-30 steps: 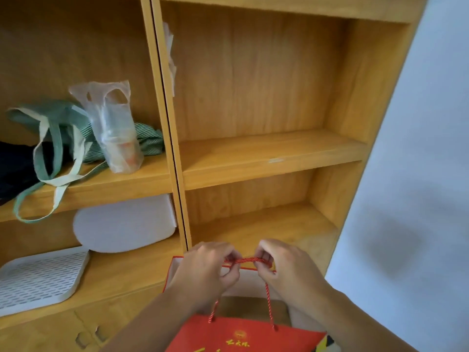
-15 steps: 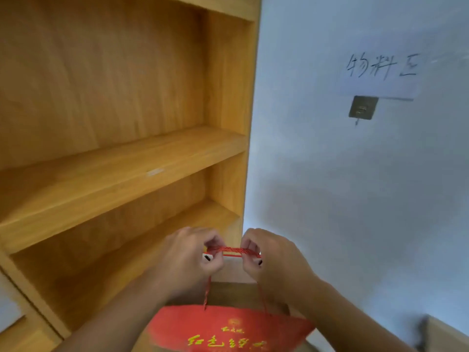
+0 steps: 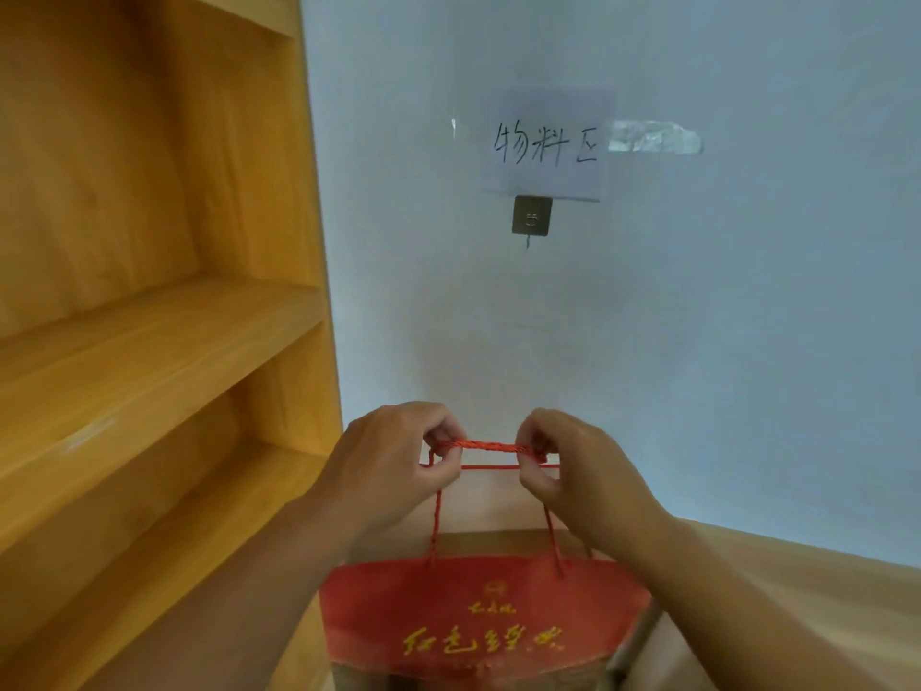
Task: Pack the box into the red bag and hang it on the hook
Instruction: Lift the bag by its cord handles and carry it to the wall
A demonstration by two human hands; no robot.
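The red bag point(image 3: 478, 615) with gold lettering hangs below my hands at the bottom centre. Its red cord handles point(image 3: 486, 447) are stretched level between my hands. My left hand point(image 3: 393, 471) pinches the cords' left end and my right hand point(image 3: 573, 471) pinches the right end. A brown surface, probably the box point(image 3: 498, 541), shows inside the bag's open top. The small metal hook point(image 3: 531, 216) sits on the white wall above and slightly right of the handles, well apart from them.
A wooden shelf unit point(image 3: 149, 341) fills the left side, its edge close to my left forearm. A paper note point(image 3: 545, 144) with handwriting is taped just above the hook. A wooden surface point(image 3: 797, 591) lies at the lower right.
The view has swung right, from the shelves to the wall with the hook. My hands keep the same grip on the cords and the bag has come along, closer under the hook.
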